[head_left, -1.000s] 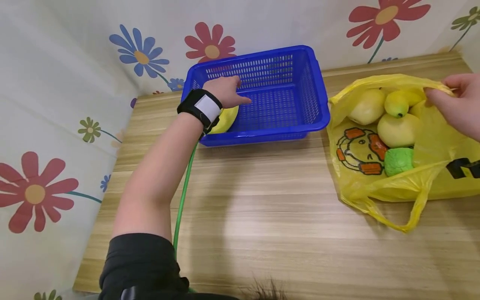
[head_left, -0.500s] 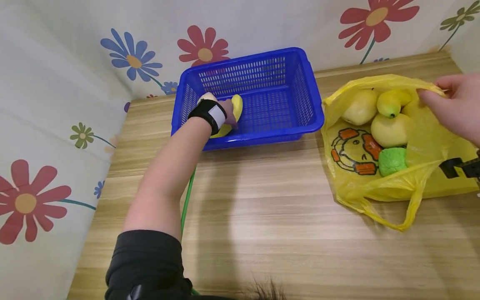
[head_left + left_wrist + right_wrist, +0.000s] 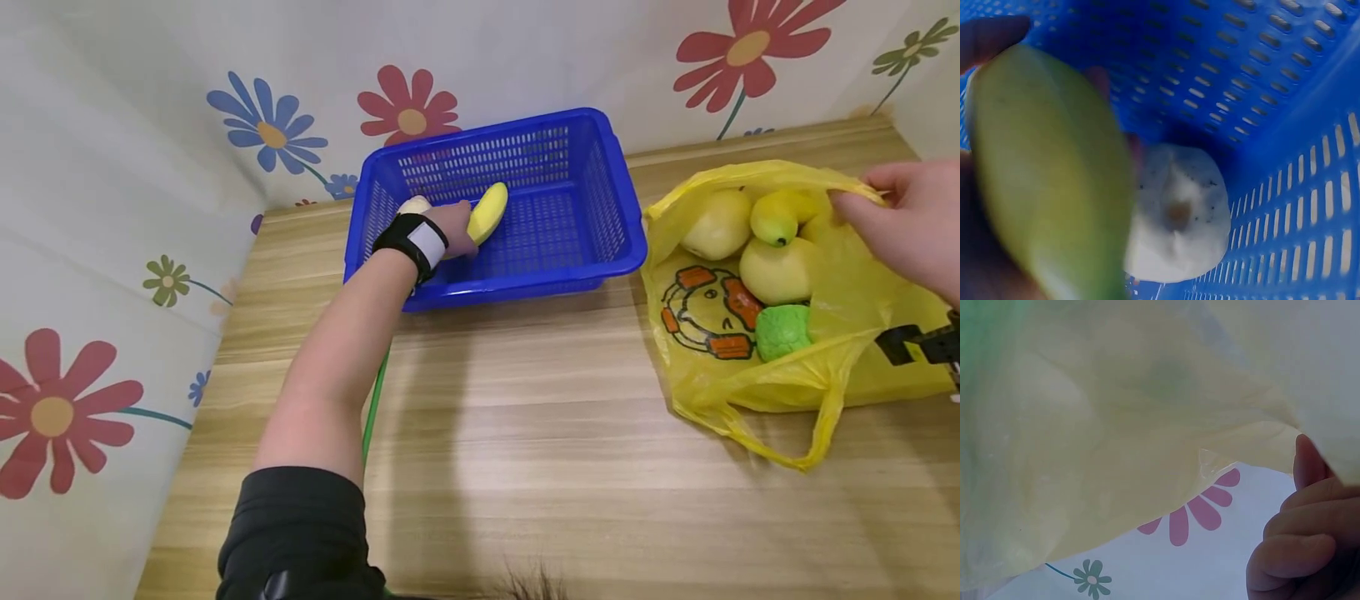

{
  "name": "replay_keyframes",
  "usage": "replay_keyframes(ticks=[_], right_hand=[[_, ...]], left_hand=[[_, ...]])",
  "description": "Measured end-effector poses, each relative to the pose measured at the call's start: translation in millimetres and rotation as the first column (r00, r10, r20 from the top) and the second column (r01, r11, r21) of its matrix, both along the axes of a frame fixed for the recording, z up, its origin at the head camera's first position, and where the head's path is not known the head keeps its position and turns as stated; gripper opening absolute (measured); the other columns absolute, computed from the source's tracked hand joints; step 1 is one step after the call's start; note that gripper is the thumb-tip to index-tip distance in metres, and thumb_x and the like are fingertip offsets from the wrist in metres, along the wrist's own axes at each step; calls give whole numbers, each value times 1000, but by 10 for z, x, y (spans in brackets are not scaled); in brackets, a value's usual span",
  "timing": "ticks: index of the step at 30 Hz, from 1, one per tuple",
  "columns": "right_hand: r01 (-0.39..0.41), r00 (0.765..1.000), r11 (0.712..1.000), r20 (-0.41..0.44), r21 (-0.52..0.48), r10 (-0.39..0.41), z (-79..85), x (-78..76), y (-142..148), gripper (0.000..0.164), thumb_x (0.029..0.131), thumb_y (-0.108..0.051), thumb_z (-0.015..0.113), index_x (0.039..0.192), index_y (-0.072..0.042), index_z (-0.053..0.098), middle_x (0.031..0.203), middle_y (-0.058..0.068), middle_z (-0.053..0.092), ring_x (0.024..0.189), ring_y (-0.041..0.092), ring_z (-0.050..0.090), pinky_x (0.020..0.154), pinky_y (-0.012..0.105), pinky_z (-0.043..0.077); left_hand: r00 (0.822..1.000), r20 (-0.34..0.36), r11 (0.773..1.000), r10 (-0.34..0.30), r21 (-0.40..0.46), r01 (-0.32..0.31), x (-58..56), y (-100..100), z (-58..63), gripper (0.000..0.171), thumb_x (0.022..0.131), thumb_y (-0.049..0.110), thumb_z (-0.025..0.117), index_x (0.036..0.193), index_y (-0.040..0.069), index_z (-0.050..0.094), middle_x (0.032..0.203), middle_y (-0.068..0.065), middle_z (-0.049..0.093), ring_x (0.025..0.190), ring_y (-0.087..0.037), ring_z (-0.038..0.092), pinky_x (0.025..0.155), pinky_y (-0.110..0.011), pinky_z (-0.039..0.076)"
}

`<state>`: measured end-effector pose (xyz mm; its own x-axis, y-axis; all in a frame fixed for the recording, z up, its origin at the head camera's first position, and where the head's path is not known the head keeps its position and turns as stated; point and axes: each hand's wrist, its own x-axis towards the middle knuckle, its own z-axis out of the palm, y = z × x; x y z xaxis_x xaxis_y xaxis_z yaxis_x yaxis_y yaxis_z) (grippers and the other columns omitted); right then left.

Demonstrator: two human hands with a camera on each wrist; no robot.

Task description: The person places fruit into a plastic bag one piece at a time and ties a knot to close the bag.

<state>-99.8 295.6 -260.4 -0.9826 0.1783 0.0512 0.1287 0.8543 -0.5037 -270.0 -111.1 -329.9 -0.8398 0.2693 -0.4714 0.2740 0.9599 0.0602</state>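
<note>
Inside the blue basket (image 3: 495,287), my left hand (image 3: 456,223) grips a yellow banana (image 3: 488,212). Fingers show on both sides of the banana (image 3: 1047,162) in the left wrist view, where it fills the left of the picture. Beside it in the basket's corner lies a whitish round thing (image 3: 1179,212) with a brown dimple; my left wrist partly covers it in the head view. At the right, my right hand (image 3: 911,212) pinches the rim of a yellow plastic bag (image 3: 862,400), holding its mouth apart. The bag sheet (image 3: 1104,487) hangs from those fingers in the right wrist view.
Inside the bag are pale yellow round fruits (image 3: 776,271), a smaller yellow fruit (image 3: 775,218) with a dark tip and a bright green lump (image 3: 782,332). A green cable (image 3: 372,408) runs beneath my left forearm. A flowered curtain (image 3: 525,50) backs the wooden table (image 3: 570,467).
My left hand, empty a second ago above the basket, went down into it and took hold of the banana, which is now tilted and farther right. My right hand keeps holding the bag.
</note>
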Motion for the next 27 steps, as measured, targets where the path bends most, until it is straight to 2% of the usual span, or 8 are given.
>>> replay_keyframes(ticks=[4, 9, 14, 17, 19, 23, 25, 27], right_hand=[[0, 1000, 1000, -13, -10, -1, -12, 6, 14, 40, 101, -22, 46, 102, 16, 59, 49, 6, 40, 40, 17, 34, 39, 27, 28], [-6, 1000, 1000, -27, -3, 6, -24, 16, 17, 41, 102, -22, 46, 105, 16, 59, 48, 6, 39, 39, 18, 33, 38, 28, 28], [-23, 998, 1000, -50, -2, 23, -16, 34, -11, 40, 101, -21, 47, 103, 16, 61, 46, 6, 37, 38, 18, 32, 37, 30, 26], [-29, 998, 1000, -48, -9, 28, -2, 39, -25, 40, 101, -21, 47, 103, 16, 60, 46, 6, 37, 38, 18, 32, 37, 29, 27], [-25, 999, 1000, -35, -7, 25, 5, 36, -24, 41, 101, -23, 46, 105, 16, 60, 47, 5, 38, 39, 18, 33, 38, 29, 27], [-22, 1000, 1000, -14, 4, 22, 5, 22, 9, 44, 102, -26, 44, 108, 16, 58, 50, 6, 39, 42, 20, 34, 39, 29, 29], [-16, 1000, 1000, -8, 15, 17, 3, 12, 26, 44, 102, -27, 44, 108, 15, 58, 50, 7, 40, 42, 21, 35, 40, 30, 29], [-8, 1000, 1000, -2, 25, 8, 3, 2, 35, 44, 102, -27, 44, 107, 14, 59, 51, 7, 40, 43, 22, 36, 40, 30, 30]], left_hand=[[997, -70, 997, 16, 72, -11, 80, 23, 178, 64, 91, 36, 66, 138, 5, 36, 101, -10, 56, 89, -25, 55, 78, -36, 43], [988, -143, 987, 52, 161, -29, 145, 15, 292, 62, 92, 50, 59, 135, 10, 39, 96, -7, 56, 81, -22, 56, 67, -33, 41], [972, -231, 947, 33, 319, 43, 286, 55, 495, 59, 91, 58, 55, 128, 13, 45, 91, -5, 54, 79, -19, 53, 65, -29, 39], [962, -274, 905, -3, 409, 119, 414, 156, 680, 61, 91, 57, 56, 134, 15, 45, 88, -4, 54, 76, -17, 53, 64, -28, 39], [960, -276, 870, -43, 463, 172, 512, 258, 807, 65, 92, 50, 59, 143, 16, 38, 87, -4, 54, 75, -17, 53, 64, -27, 39], [955, -235, 773, -178, 568, 284, 749, 507, 972, 83, 89, 27, 66, 154, 18, 14, 88, -7, 52, 72, -19, 53, 63, -27, 42], [938, -217, 730, -269, 589, 345, 891, 644, 992, 88, 87, 21, 66, 153, 18, 9, 86, -7, 51, 70, -19, 52, 63, -27, 42], [905, -229, 695, -359, 581, 423, 1040, 783, 976, 87, 85, 20, 67, 151, 17, 10, 83, -6, 50, 68, -18, 51, 61, -26, 41]])
